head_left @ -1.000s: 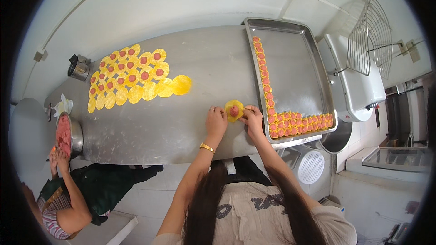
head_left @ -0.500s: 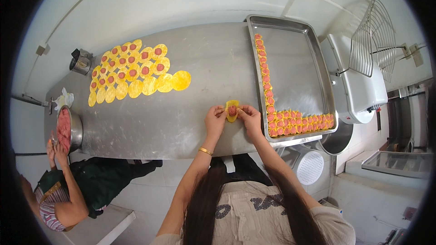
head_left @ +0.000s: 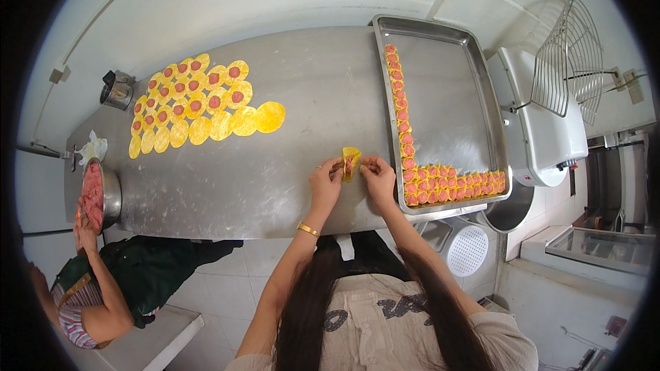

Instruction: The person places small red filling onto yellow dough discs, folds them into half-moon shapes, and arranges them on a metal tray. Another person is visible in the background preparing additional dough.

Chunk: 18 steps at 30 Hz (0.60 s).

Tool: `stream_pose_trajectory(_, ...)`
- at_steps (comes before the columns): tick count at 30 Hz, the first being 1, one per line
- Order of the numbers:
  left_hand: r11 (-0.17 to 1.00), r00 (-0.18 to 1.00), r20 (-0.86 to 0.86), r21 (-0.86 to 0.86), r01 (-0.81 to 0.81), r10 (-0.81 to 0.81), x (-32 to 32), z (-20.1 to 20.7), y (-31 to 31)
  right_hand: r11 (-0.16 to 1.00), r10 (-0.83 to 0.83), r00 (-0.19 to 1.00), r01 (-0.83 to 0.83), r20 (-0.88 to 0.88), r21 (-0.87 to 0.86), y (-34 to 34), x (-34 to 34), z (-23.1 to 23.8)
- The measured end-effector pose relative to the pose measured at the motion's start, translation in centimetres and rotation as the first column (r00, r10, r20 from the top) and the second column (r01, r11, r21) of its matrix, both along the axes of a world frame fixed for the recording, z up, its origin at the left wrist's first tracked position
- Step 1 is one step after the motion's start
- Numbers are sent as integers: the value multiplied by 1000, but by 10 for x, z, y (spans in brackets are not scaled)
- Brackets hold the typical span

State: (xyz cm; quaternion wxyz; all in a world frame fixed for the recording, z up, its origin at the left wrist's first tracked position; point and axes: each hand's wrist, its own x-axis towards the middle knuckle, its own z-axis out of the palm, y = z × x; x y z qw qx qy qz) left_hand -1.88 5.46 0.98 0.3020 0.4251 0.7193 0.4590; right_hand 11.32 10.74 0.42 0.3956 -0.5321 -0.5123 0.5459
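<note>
Between my two hands, over the near edge of the steel table (head_left: 302, 158), is a round yellow dumpling wrapper (head_left: 351, 156) with pink minced filling inside. The wrapper is partly folded, its sides raised around the filling. My left hand (head_left: 326, 184) is closed, thumb and fingers pinching the wrapper's left side. At its right side the fingers of my right hand (head_left: 379, 181) are closed in a pinch. Just right of my hands stands a metal tray (head_left: 447, 96) with filled yellow dumplings (head_left: 430, 185) in rows along its left and near sides.
Flat yellow wrappers (head_left: 199, 130) lie at the table's left, many topped with pink filling. A co-worker's hands (head_left: 84, 232) are at a steel bowl (head_left: 112, 196) of pink mince. A metal jug (head_left: 117, 91) stands behind. Right of the tray sits a white appliance (head_left: 536, 117) beneath a wire rack.
The wrapper between my hands has been folded up and turned more upright, covering part of its filling. My hands have barely moved. The co-worker's hands have shifted at the bowl.
</note>
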Motion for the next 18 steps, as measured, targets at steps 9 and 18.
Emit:
stream_pose_trajectory(9, 998, 864, 502, -70, 5, 31, -6, -13, 8, 994, 107, 992, -108, 71, 8, 0, 4, 4)
stream_pose_trajectory(18, 996, 715, 697, 86, -22, -45, -12, 4, 1, 989, 111, 974, -127, -197, -70, 5, 0, 33)
